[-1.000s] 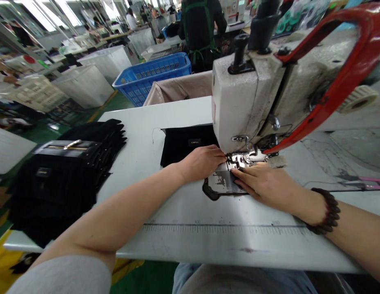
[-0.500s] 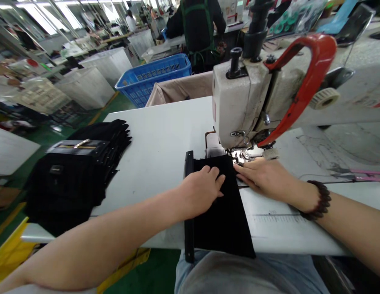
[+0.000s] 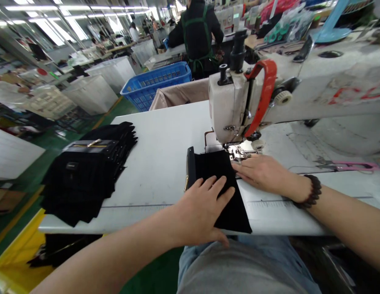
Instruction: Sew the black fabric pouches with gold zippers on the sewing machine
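A black fabric panel (image 3: 219, 171) lies on the white sewing table, its far right corner beside the presser foot (image 3: 237, 152) of a sewing machine (image 3: 228, 106). Along its left side runs a dark strip with a gold zipper pull (image 3: 186, 183). My left hand (image 3: 205, 208) rests on the panel, open, fingers spread and palm down. My right hand (image 3: 260, 173) lies flat just in front of the presser foot, fingertips at the panel's right edge, fingers stretched out. The needle point is too small to make out.
A stack of black zippered panels (image 3: 86, 171) lies on the table's left. Pink-handled snips (image 3: 352, 165) lie right of my right hand. A blue basket (image 3: 156, 81) and a beige cloth bin (image 3: 180, 94) stand behind the table. A yellow container (image 3: 21, 257) is below left. A co-worker (image 3: 197, 36) is beyond.
My left hand has slid toward me along the panel, and its fingers have spread. The right hand stays by the presser foot. The camera view has shifted a little.
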Demonstrator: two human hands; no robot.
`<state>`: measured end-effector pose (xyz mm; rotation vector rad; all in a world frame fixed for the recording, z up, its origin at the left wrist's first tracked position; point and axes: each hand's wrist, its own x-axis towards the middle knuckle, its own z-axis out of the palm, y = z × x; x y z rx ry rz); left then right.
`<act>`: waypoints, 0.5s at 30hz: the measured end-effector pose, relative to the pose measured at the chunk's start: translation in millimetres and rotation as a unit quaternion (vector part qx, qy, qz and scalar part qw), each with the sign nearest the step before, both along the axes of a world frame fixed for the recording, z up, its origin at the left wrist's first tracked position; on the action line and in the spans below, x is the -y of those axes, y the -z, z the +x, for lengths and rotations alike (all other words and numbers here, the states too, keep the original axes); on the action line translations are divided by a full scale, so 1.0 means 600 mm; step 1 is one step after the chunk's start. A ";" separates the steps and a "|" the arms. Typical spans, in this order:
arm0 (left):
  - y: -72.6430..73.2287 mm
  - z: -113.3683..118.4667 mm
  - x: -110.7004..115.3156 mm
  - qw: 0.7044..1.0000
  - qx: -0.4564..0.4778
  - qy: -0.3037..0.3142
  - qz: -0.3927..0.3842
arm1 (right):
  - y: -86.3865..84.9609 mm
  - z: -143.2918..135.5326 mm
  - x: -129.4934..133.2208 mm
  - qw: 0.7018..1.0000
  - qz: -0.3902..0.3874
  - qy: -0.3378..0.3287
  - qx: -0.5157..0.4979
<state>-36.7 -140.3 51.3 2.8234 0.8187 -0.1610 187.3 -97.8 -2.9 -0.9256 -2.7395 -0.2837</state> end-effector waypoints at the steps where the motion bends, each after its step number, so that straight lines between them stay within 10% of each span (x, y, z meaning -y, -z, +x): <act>1: 0.002 -0.005 0.010 1.000 0.024 -0.002 -0.001 | -0.001 -0.001 0.003 1.000 -0.009 0.006 0.004; 9: 0.022 -0.059 0.012 0.919 0.279 -0.255 -0.109 | -0.012 -0.027 0.001 0.987 -0.103 0.111 0.051; 15: 0.005 -0.037 0.046 0.962 0.251 -0.099 -0.038 | -0.036 -0.031 0.051 0.977 -0.150 0.094 0.120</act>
